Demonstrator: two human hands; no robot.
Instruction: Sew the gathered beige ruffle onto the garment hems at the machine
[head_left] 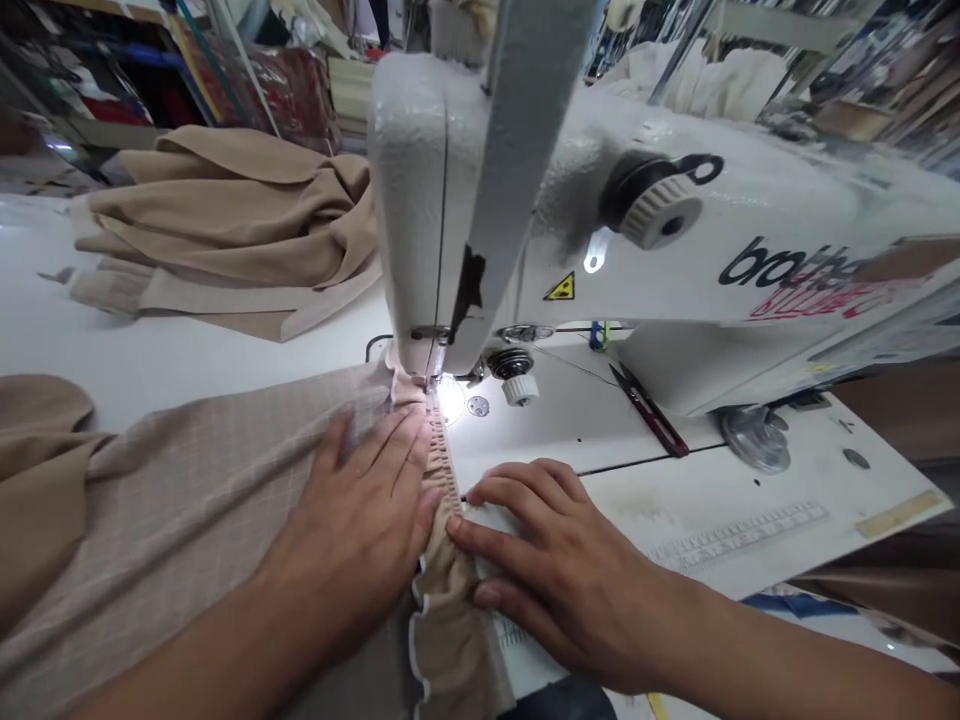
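Head-worn view. At a white cast-metal Brother lockstitch sewing machine head (pixel 427 170), the work sits under the steel presser foot (pixel 433 372), on a white sewing table (pixel 172 375). The work is a soft beige gathered fabric strip with white-edged ruffles (pixel 448 625), lying along a pale beige grid-checked fabric panel (pixel 187 520).

Handling assessment: both pieces appear light, limp and thin. The gathers look liable to shift or bunch, so control seems best by flat pressure close to the foot, on either side of the gathered line, rather than by a pinch at the loose edge.

Grip state: neither hand closes on the cloth. The left hand (pixel 352 525) lies palm down on the checked panel, fingers spread and angled toward the foot, its thumb side against the gathers. The right hand (pixel 559 570) rests on the other side, fingers slightly curved, their tips pressing the gathered strip. Both forearms reach forward from the lower corners of the view.

Nearby: red-handled thread snips (pixel 651 412) lie on the table right of the foot. A folded tan fabric bundle (pixel 225 225) lies behind the machine's left side.
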